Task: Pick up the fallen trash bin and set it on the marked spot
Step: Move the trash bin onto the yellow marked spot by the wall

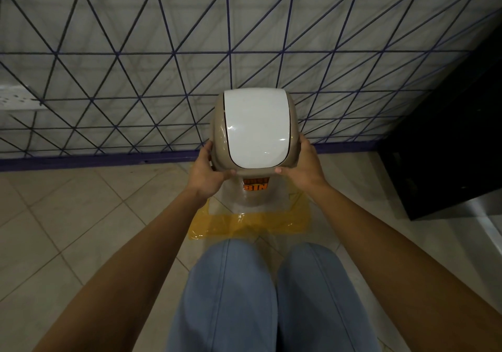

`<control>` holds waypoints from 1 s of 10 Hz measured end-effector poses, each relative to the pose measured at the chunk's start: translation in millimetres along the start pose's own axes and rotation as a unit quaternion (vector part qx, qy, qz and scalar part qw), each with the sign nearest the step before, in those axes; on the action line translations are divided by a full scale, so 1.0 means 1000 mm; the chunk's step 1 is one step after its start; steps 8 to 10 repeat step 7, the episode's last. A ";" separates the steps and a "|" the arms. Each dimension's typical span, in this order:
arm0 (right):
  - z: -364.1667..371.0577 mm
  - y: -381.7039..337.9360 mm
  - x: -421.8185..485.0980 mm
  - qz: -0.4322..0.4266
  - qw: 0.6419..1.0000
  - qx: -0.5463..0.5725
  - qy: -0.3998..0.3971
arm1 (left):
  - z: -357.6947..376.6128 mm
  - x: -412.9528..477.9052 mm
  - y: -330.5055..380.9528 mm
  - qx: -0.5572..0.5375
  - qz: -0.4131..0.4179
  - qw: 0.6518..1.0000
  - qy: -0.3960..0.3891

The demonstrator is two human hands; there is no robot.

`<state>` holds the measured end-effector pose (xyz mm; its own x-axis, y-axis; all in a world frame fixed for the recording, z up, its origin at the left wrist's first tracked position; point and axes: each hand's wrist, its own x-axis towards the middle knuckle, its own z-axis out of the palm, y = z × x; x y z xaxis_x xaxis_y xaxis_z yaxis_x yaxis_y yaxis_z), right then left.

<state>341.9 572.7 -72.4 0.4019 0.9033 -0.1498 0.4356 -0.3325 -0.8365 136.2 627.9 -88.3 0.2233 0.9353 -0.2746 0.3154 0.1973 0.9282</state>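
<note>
The trash bin (255, 129) stands upright, seen from above: a beige domed lid with a white swing flap and an orange "BIN" label below it. My left hand (207, 171) grips the lid's left side and my right hand (304, 167) grips its right side. The bin's base sits inside a square of yellow tape (250, 225) on the tiled floor, close to the wall. The far edge of the tape is hidden behind the bin.
A wall (135, 52) with a dark triangular line pattern and a purple skirting rises just behind the bin. A black cabinet (448, 148) stands at the right. My knees in blue jeans (260, 297) are bent just before the tape.
</note>
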 end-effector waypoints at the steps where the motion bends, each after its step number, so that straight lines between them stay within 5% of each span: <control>1: 0.000 0.001 0.000 0.001 1.000 -0.006 0.004 | 0.000 0.001 0.001 0.002 -0.004 1.000 0.003; 10: -0.047 -0.039 -0.042 0.041 0.994 -0.095 -0.042 | -0.002 -0.048 0.057 0.110 -0.044 0.991 0.060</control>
